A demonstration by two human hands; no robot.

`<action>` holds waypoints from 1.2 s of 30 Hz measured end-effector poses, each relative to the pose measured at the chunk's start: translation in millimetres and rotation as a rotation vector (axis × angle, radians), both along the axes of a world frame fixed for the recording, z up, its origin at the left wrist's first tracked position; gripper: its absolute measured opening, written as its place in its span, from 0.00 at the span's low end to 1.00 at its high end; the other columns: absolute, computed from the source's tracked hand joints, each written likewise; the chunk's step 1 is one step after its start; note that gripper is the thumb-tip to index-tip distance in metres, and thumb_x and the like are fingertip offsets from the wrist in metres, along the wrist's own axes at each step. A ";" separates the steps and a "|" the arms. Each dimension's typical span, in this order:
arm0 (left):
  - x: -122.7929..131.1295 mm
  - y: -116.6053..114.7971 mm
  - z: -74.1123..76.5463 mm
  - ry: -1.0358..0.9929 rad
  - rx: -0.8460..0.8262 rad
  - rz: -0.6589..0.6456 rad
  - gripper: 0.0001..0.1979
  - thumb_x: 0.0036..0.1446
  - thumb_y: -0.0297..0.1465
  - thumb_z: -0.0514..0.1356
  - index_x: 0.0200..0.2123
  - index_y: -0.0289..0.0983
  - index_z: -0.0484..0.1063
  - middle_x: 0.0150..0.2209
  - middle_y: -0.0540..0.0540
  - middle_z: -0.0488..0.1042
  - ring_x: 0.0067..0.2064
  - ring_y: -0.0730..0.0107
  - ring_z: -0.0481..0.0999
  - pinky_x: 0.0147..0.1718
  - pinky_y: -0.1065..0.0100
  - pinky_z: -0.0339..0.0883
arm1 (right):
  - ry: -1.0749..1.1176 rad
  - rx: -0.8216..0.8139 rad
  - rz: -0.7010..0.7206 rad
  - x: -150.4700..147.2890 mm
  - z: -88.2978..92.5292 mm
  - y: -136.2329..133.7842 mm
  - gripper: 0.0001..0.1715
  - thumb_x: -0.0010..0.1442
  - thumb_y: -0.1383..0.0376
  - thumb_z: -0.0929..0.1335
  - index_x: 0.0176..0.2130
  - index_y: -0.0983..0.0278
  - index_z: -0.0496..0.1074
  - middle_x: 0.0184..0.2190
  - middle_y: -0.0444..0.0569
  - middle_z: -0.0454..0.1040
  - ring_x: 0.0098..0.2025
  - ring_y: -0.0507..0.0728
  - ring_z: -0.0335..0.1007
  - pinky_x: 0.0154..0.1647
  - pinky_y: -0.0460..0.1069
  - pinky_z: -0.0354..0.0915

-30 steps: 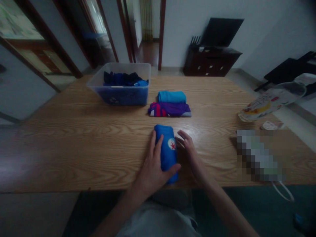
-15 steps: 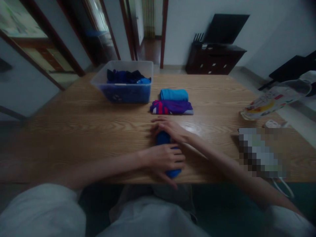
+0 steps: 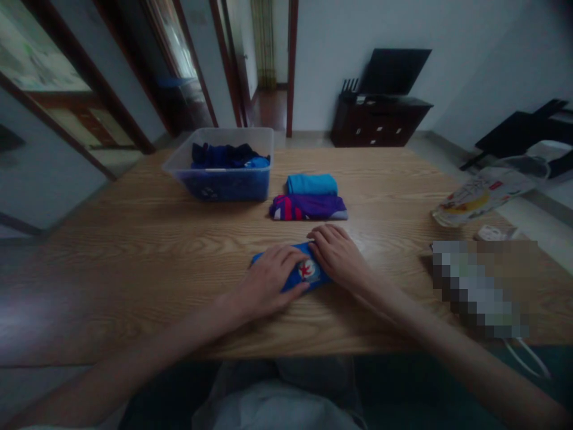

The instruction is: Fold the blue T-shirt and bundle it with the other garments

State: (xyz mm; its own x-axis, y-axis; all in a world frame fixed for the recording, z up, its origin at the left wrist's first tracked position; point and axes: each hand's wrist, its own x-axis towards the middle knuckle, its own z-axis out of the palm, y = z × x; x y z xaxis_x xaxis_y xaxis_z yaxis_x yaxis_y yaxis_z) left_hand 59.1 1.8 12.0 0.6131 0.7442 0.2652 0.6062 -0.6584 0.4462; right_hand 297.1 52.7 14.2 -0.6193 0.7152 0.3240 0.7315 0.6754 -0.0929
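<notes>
A folded blue garment [image 3: 301,275] with a round red-and-white badge lies crosswise near the front of the wooden table [image 3: 134,263]. My left hand [image 3: 268,280] lies on its left half, fingers curled over the cloth. My right hand [image 3: 336,257] presses on its right end, fingers together and bent. Both hands grip the bundle, and most of it is hidden under them.
Behind the hands lie a folded purple-and-red garment [image 3: 308,207] and a folded turquoise one [image 3: 312,183]. A clear plastic bin [image 3: 224,164] with dark blue clothes stands at the back left. A printed bag [image 3: 483,194] and a blurred patch sit at the right.
The blue bundle has turned from lengthwise to crosswise on the table. Both hands came down on top of it and shifted a little farther from the table's front edge.
</notes>
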 end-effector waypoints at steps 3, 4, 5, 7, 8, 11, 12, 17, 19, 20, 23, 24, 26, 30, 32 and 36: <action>10.8 1.8 -8.3 0.141 0.059 0.130 0.54 0.58 0.50 0.72 0.75 0.31 0.51 0.76 0.26 0.55 0.77 0.37 0.54 0.74 0.41 0.50 | 0.003 -0.037 0.110 4.1 0.9 -15.8 0.29 0.77 0.54 0.62 0.68 0.68 0.66 0.65 0.64 0.71 0.66 0.69 0.68 0.70 0.65 0.61; 13.3 2.7 -13.3 0.185 0.058 0.140 0.56 0.56 0.49 0.73 0.75 0.30 0.49 0.76 0.24 0.54 0.77 0.36 0.53 0.75 0.40 0.50 | -0.002 -0.061 0.145 6.2 -0.6 -19.2 0.36 0.75 0.51 0.64 0.71 0.68 0.62 0.67 0.65 0.69 0.67 0.71 0.66 0.71 0.66 0.61; 15.0 4.2 -18.4 0.216 0.049 0.143 0.55 0.56 0.48 0.74 0.74 0.29 0.50 0.75 0.24 0.56 0.76 0.36 0.56 0.74 0.41 0.51 | -0.009 -0.084 0.162 8.7 -2.9 -21.1 0.42 0.73 0.47 0.67 0.73 0.68 0.60 0.68 0.66 0.68 0.67 0.72 0.66 0.70 0.67 0.62; 15.4 10.2 -26.4 0.220 0.029 0.138 0.50 0.58 0.47 0.73 0.73 0.30 0.54 0.71 0.26 0.63 0.73 0.39 0.63 0.73 0.43 0.56 | -0.003 -0.103 0.144 14.6 -9.6 -21.0 0.49 0.68 0.43 0.71 0.73 0.68 0.59 0.66 0.67 0.69 0.65 0.74 0.68 0.66 0.68 0.66; 14.4 14.6 -28.5 0.203 0.023 0.124 0.49 0.59 0.48 0.72 0.72 0.31 0.55 0.70 0.27 0.65 0.71 0.40 0.66 0.71 0.44 0.59 | 0.005 -0.102 0.131 17.4 -13.2 -19.1 0.50 0.66 0.42 0.72 0.72 0.68 0.60 0.64 0.67 0.71 0.63 0.74 0.70 0.64 0.68 0.68; 10.2 32.6 -27.5 0.172 0.027 0.022 0.43 0.64 0.46 0.69 0.72 0.35 0.56 0.66 0.32 0.70 0.67 0.45 0.71 0.68 0.46 0.64 | 0.007 -0.077 0.106 23.0 -20.4 -9.5 0.44 0.65 0.41 0.73 0.65 0.66 0.66 0.57 0.64 0.75 0.57 0.73 0.73 0.59 0.67 0.70; 9.3 39.6 -25.6 0.176 0.033 -0.013 0.41 0.65 0.44 0.68 0.72 0.36 0.56 0.66 0.33 0.70 0.67 0.46 0.71 0.67 0.47 0.65 | -0.004 -0.061 0.097 24.0 -20.7 -5.4 0.41 0.65 0.42 0.73 0.63 0.66 0.68 0.56 0.64 0.76 0.56 0.72 0.73 0.58 0.67 0.71; 16.2 82.0 -15.8 0.222 0.151 -0.061 0.35 0.66 0.27 0.63 0.73 0.37 0.56 0.65 0.35 0.71 0.67 0.51 0.72 0.66 0.51 0.65 | -0.135 0.045 0.030 29.1 -12.1 24.5 0.33 0.69 0.50 0.73 0.61 0.70 0.69 0.53 0.64 0.76 0.54 0.72 0.74 0.56 0.64 0.69; 21.1 100.8 -11.6 0.286 0.215 -0.049 0.34 0.68 0.23 0.58 0.75 0.36 0.54 0.64 0.35 0.72 0.66 0.51 0.72 0.67 0.50 0.64 | -0.162 0.093 -0.013 31.9 -12.0 39.9 0.31 0.71 0.52 0.70 0.62 0.71 0.68 0.54 0.66 0.76 0.55 0.72 0.74 0.58 0.64 0.68; 22.7 109.4 -9.3 0.325 0.228 -0.040 0.35 0.68 0.23 0.57 0.75 0.36 0.54 0.64 0.35 0.72 0.67 0.51 0.72 0.67 0.49 0.63 | -0.158 0.107 -0.036 33.3 -13.8 47.2 0.32 0.73 0.52 0.69 0.64 0.71 0.68 0.56 0.67 0.75 0.57 0.73 0.73 0.59 0.65 0.67; 23.0 125.6 -2.3 0.379 0.210 -0.014 0.40 0.67 0.33 0.64 0.76 0.34 0.53 0.69 0.32 0.67 0.71 0.46 0.66 0.71 0.48 0.58 | -0.102 0.107 -0.066 37.8 -22.5 62.7 0.43 0.73 0.44 0.65 0.70 0.73 0.62 0.65 0.71 0.69 0.67 0.74 0.66 0.67 0.67 0.63; 22.7 126.7 -0.4 0.365 0.208 -0.013 0.43 0.66 0.39 0.66 0.77 0.33 0.51 0.73 0.32 0.63 0.74 0.45 0.61 0.74 0.48 0.54 | -0.080 0.095 -0.065 39.6 -24.1 65.2 0.47 0.73 0.41 0.63 0.72 0.73 0.60 0.68 0.72 0.66 0.71 0.74 0.62 0.70 0.68 0.60; 24.6 122.6 1.1 0.310 0.226 0.008 0.46 0.68 0.50 0.62 0.77 0.32 0.50 0.77 0.32 0.55 0.79 0.47 0.52 0.77 0.49 0.44 | -0.025 0.056 -0.058 43.3 -21.5 66.8 0.50 0.75 0.38 0.57 0.75 0.72 0.55 0.74 0.70 0.60 0.76 0.73 0.54 0.75 0.69 0.53; 47.7 105.7 -10.8 0.239 0.269 0.096 0.37 0.77 0.49 0.44 0.77 0.31 0.50 0.79 0.35 0.52 0.80 0.55 0.47 0.79 0.50 0.36 | 0.216 -0.060 -0.088 44.7 0.5 67.5 0.40 0.80 0.47 0.47 0.77 0.64 0.54 0.75 0.59 0.61 0.76 0.64 0.56 0.77 0.64 0.53; 64.6 102.1 -23.7 0.239 0.276 0.135 0.37 0.77 0.46 0.45 0.77 0.27 0.50 0.78 0.32 0.53 0.80 0.52 0.49 0.79 0.48 0.39 | 0.325 -0.104 -0.126 40.7 5.1 71.3 0.40 0.80 0.47 0.48 0.77 0.63 0.55 0.75 0.58 0.62 0.76 0.63 0.58 0.77 0.63 0.54; 86.6 106.6 -46.3 0.276 0.283 0.177 0.39 0.75 0.44 0.50 0.76 0.20 0.49 0.78 0.26 0.50 0.80 0.46 0.49 0.78 0.46 0.42 | 0.369 -0.174 -0.212 31.3 -22.6 80.1 0.43 0.79 0.46 0.48 0.74 0.67 0.61 0.72 0.62 0.65 0.75 0.65 0.60 0.77 0.65 0.54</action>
